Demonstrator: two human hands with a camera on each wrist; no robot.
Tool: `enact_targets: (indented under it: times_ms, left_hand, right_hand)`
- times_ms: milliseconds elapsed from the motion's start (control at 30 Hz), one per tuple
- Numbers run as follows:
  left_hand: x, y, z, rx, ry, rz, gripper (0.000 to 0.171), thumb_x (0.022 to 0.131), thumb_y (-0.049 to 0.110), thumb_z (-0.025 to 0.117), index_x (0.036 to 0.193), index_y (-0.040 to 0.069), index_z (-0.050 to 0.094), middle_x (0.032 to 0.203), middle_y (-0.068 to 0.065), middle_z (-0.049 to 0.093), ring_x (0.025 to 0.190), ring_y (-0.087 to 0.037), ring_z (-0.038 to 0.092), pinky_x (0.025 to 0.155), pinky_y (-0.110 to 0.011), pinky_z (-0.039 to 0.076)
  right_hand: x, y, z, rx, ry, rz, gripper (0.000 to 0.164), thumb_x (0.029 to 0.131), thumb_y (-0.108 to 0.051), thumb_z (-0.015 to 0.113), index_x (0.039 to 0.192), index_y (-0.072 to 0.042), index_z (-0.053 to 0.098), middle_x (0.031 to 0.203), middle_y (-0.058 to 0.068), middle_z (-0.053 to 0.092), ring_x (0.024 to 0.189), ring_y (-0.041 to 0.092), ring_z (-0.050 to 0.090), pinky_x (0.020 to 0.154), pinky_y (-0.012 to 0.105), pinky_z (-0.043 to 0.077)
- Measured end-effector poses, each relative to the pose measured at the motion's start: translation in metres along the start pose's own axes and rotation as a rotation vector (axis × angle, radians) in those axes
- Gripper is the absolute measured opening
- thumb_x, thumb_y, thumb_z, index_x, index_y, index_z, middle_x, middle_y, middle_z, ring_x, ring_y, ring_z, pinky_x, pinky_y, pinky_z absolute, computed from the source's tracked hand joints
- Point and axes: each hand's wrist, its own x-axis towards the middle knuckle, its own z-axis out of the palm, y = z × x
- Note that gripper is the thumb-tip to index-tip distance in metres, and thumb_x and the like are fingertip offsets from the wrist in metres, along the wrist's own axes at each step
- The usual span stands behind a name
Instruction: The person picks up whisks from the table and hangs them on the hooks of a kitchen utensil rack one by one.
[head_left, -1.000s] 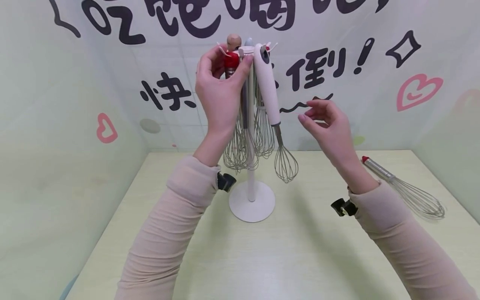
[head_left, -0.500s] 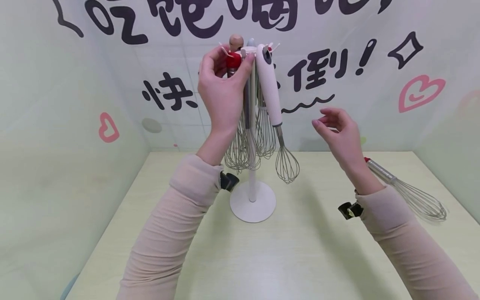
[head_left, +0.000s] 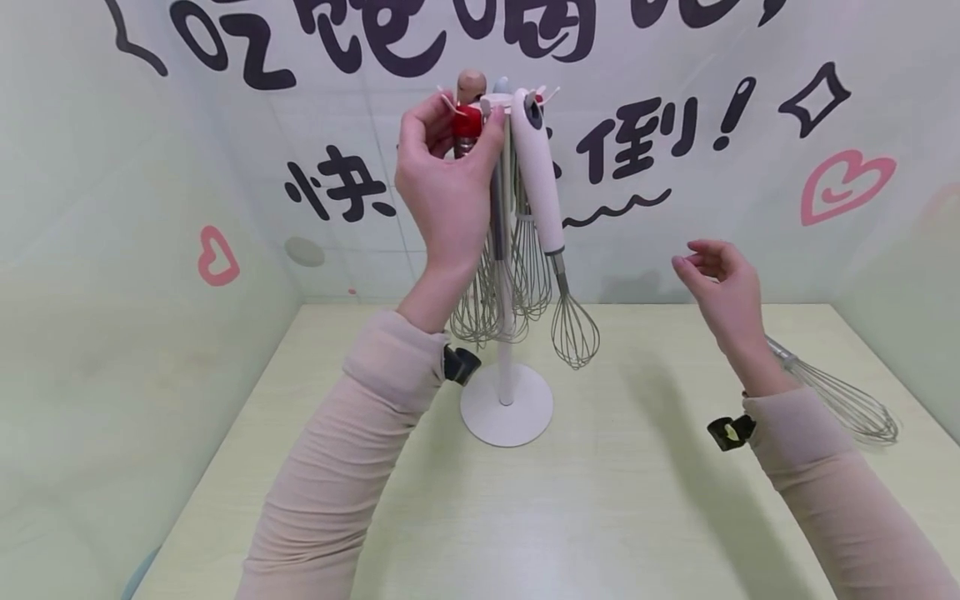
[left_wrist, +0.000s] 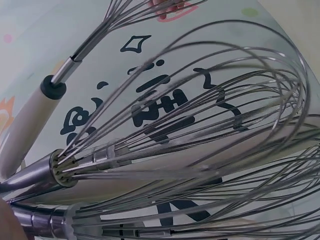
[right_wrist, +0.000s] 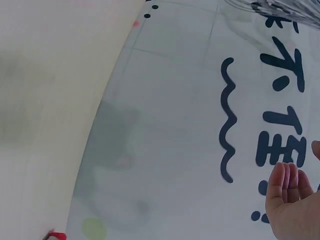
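A white stand [head_left: 507, 421] with hooks at its top bears several hanging whisks. My left hand [head_left: 446, 187] is at the hooks, its fingers behind a red-ended whisk [head_left: 467, 123] and its thumb on the top of a steel-handled whisk [head_left: 498, 221]. The exact contact of the fingers is hidden. To the right of the thumb hangs a white-handled whisk [head_left: 538, 171], slightly tilted. Wire loops and a steel handle [left_wrist: 35, 177] fill the left wrist view. My right hand [head_left: 726, 287] is in the air right of the stand, fingers loosely bent, holding nothing.
Another whisk [head_left: 843, 400] lies on the table [head_left: 600, 500] at the right, its handle partly behind my right wrist. A wooden knob [head_left: 471, 86] stands at the top of the stand. Behind is a wall [head_left: 360, 250] with black lettering.
My right hand has moved right and down, away from the hanging white-handled whisk. My left hand has stayed at the top of the stand.
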Motion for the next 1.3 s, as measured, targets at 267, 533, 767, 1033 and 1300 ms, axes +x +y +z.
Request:
enact_targets:
  times_ms: [267,533,767,1033,1300]
  left_hand:
    - [0.0,0.001,0.001,0.005,0.013,-0.001,0.043,0.079,0.014,0.077,0.114,-0.001,0.058,0.105,-0.011,0.065,0.086,-0.011,0.059,0.079,-0.017,0.054]
    - [-0.001,0.001,0.001,0.012,0.013,0.01,0.042,0.078,0.013,0.076,0.113,-0.001,0.059,0.104,-0.011,0.066,0.086,-0.011,0.06,0.079,-0.016,0.054]
    - [-0.001,0.001,0.003,0.014,0.012,0.016,0.041,0.078,0.013,0.076,0.113,-0.001,0.058,0.104,-0.012,0.066,0.084,-0.01,0.059,0.078,-0.017,0.054]
    - [-0.001,0.0,0.004,0.031,0.017,0.024,0.04,0.079,0.012,0.075,0.112,-0.001,0.059,0.102,-0.012,0.066,0.083,-0.01,0.058,0.077,-0.016,0.054]
    - [0.0,-0.001,0.003,0.035,0.023,0.028,0.038,0.079,0.012,0.074,0.112,-0.002,0.059,0.1,-0.012,0.066,0.082,-0.009,0.059,0.076,-0.016,0.054]
  right_hand:
    - [0.004,0.034,-0.034,-0.052,0.015,0.092,0.016,0.092,-0.029,0.061,0.102,-0.037,0.052,0.088,-0.026,0.052,0.082,-0.007,0.048,0.058,0.003,0.042]
    - [0.007,0.067,-0.064,-0.214,0.0,0.133,0.034,0.093,-0.037,0.056,0.123,-0.02,0.055,0.085,-0.033,0.047,0.081,-0.016,0.045,0.067,-0.002,0.038]
    - [0.009,0.096,-0.083,-0.387,-0.069,0.124,0.063,0.094,-0.041,0.053,0.139,0.003,0.042,0.092,-0.029,0.044,0.078,-0.02,0.037,0.068,0.001,0.036]
    - [0.008,0.114,-0.096,-0.514,-0.137,0.127,0.061,0.097,-0.037,0.049,0.14,0.005,0.039,0.129,0.028,0.051,0.095,0.002,0.049,0.093,0.039,0.046]
    - [0.005,0.127,-0.107,-0.533,-0.193,0.165,0.059,0.099,-0.03,0.045,0.14,0.012,0.033,0.135,0.038,0.04,0.123,0.052,0.037,0.099,0.064,0.036]
